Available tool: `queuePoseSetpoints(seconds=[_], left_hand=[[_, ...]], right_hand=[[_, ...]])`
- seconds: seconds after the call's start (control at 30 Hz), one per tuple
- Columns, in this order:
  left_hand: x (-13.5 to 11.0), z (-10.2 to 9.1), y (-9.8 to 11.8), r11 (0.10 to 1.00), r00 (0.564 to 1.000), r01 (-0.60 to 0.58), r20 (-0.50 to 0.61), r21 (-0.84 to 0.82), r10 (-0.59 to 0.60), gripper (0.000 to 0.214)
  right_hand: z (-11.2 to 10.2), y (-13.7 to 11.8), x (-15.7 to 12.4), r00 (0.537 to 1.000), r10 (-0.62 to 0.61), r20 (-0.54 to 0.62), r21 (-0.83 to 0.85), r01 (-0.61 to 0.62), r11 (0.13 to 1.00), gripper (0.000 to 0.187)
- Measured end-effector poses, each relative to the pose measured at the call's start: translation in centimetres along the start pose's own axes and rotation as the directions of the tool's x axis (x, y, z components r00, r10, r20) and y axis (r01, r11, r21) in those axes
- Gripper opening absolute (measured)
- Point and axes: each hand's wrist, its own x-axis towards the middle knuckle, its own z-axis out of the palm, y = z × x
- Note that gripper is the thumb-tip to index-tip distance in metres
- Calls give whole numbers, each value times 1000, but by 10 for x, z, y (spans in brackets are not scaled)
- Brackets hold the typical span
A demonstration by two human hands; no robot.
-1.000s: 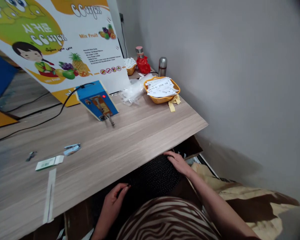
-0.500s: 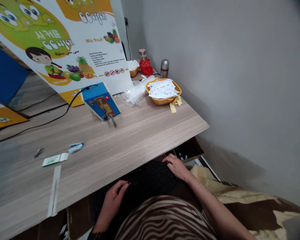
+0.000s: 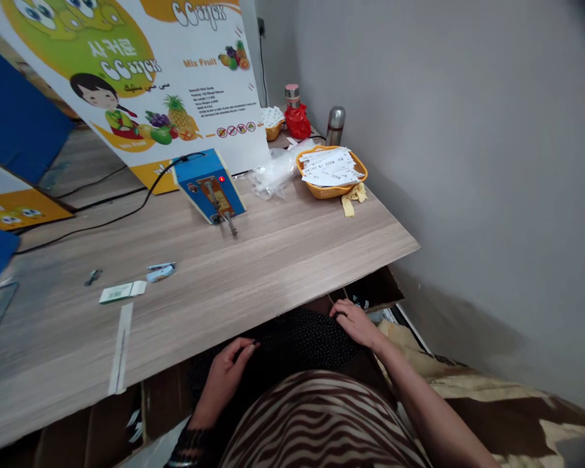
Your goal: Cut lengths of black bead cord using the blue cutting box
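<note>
My left hand (image 3: 227, 374) hangs just below the front edge of the wooden table (image 3: 273, 244), fingers loosely apart, holding nothing I can see. My right hand (image 3: 355, 324) lies on black dotted fabric (image 3: 302, 341) over my lap, its fingers curled lightly on the cloth. Both hands are under the table edge, touching nothing on the tabletop. A zebra-striped sleeve or top (image 3: 316, 422) fills the bottom of the view. The nearest tabletop items are a white paper strip (image 3: 121, 348) and a green-and-white packet (image 3: 119, 292).
On the table stand a blue sealing device (image 3: 208, 185) with a cord, plastic bags (image 3: 275, 175), and an orange basket of "MADE IN CHINA" labels (image 3: 331, 172). A printed fruit-candy poster board (image 3: 151, 84) leans at the back. A grey wall (image 3: 443, 162) bounds the right.
The whole scene has shifted up and to the right as my head turned. My hands stay in about the same place on my lap, and nothing on the table has moved.
</note>
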Motion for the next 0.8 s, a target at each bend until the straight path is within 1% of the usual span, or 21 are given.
queuePoseSetpoints(seconds=[0.2, 0.37, 0.6, 0.8], left_hand=[[-5, 1, 5, 999, 999, -42, -20, -15, 41, 39], [-9, 1, 4, 996, 996, -91, -24, -15, 90, 39], [-14, -1, 6, 997, 996, -74, -45, -34, 72, 42], [-12, -1, 1, 996, 997, -74, -35, -40, 73, 44]], right_hand=[[0, 0, -7, 998, 23, -61, -1, -23, 1000, 23], [4, -5, -14, 993, 9, -114, 29, -6, 1000, 23], [4, -13, -17, 990, 9, -138, -18, -11, 1000, 23], [7, -16, -18, 984, 8, -178, -32, -14, 999, 22]])
